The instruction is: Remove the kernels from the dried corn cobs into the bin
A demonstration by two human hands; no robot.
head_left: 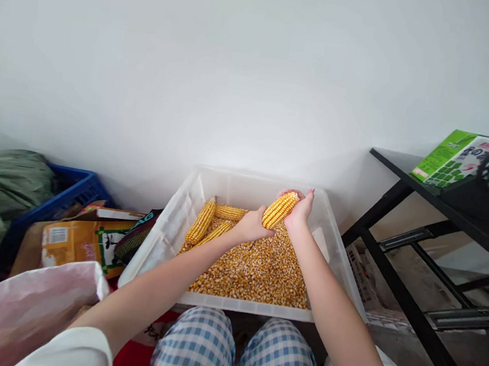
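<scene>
we are holding a corn cob (280, 209) at frame centre, both grips clenched on it, left hand (252, 225) low, right hand (300, 209) high; its long axis is slanting up-right above a kernel-filled white tub (161, 238) by a white wall (240, 70).

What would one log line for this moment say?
left hand: grips corn cob | right hand: grips same cob | under: bin of loose kernels | spare cobs: bin's left

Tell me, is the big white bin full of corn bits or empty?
Partly full. Loose kernels cover the floor of the white bin, well below its rim, and whole cobs lie at the back.
</scene>
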